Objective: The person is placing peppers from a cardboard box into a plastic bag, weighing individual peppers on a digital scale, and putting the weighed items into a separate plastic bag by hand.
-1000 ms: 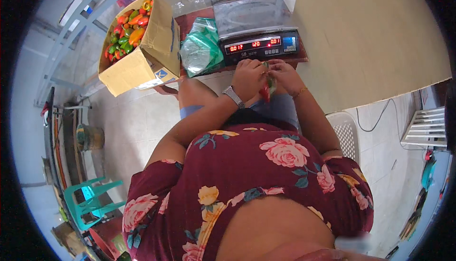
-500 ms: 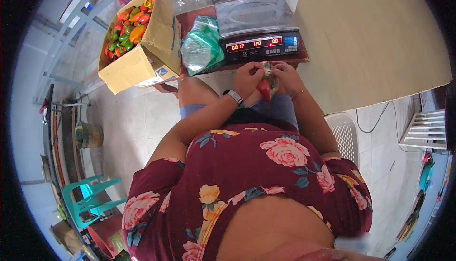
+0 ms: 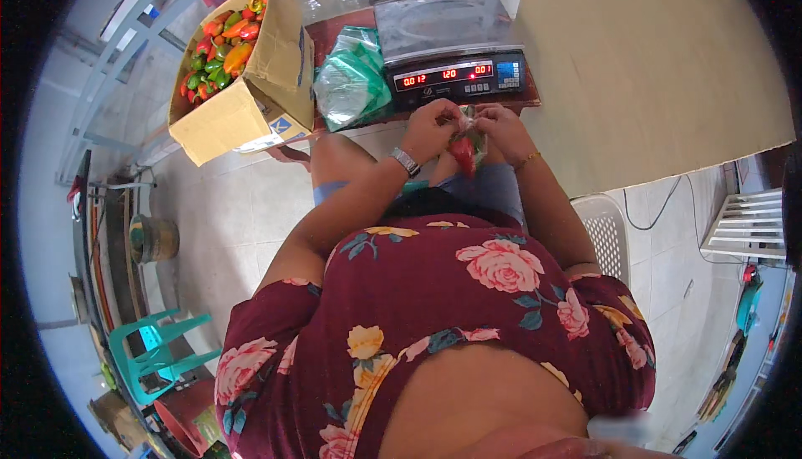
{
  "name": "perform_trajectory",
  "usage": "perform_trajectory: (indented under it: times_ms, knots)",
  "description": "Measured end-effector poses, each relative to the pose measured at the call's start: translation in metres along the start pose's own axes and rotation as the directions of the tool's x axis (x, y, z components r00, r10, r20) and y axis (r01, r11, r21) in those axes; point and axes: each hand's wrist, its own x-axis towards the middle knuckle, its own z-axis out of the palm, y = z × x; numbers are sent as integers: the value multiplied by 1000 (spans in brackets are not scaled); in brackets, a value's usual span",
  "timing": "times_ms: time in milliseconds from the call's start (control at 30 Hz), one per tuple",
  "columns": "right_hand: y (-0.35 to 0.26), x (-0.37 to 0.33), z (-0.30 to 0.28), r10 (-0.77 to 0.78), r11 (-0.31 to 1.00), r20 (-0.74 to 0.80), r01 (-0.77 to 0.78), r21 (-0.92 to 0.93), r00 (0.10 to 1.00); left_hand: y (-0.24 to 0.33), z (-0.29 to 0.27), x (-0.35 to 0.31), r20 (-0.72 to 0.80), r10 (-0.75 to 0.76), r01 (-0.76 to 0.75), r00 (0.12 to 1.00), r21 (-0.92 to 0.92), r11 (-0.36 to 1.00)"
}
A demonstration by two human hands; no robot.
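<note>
Between my hands, above my lap, hangs a small clear plastic bag (image 3: 479,143) with a red pepper (image 3: 464,154) and something green inside. My left hand (image 3: 431,128) pinches the gathered neck of the bag from one side. My right hand (image 3: 499,131) grips the same neck from the other side, fingers closed. Just beyond them a digital scale (image 3: 455,79) with lit red digits stands on a small table (image 3: 535,96). Its clear-covered weighing plate (image 3: 443,20) holds nothing. Left of the scale lies a pile of green and clear plastic bags (image 3: 352,83).
An open cardboard box (image 3: 288,83) of red, green and orange peppers (image 3: 221,54) stands at the far left. A large tan board (image 3: 652,75) fills the right. A beige woven-pattern plastic seat (image 3: 603,238), a green plastic chair (image 3: 159,350) and a bucket (image 3: 155,238) stand on the floor.
Both hands stay at the bag's neck, with slight finger movement. My left hand and wrist have shifted a little left and turned. The whole view has moved slightly.
</note>
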Motion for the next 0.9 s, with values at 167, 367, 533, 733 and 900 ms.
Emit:
perform_trajectory:
  times_ms: [167, 367, 533, 733, 900]
  knots:
    - [4, 0, 8, 32, 980, -17, -28, 198, 999, 0, -1, -3, -33, 48, -49, 998, -2, 999]
    - [11, 4, 17, -253, 958, -78, 261, 118, 964, 0, -1, 2, -63, 18, -19, 998, -11, 1000]
    - [-14, -2, 20, -326, 944, -3, 325, -53, 945, 8, -6, 8, -163, 283, -241, 945, 239, 941]
    - [0, 7, 20, -384, 922, 6, 383, -60, 923, 11, -6, 13, -181, 212, -182, 960, 171, 968]
    - [-42, -4, 15, -214, 933, 66, 184, 310, 975, 3, -19, 15, -117, 84, -101, 990, -140, 985]
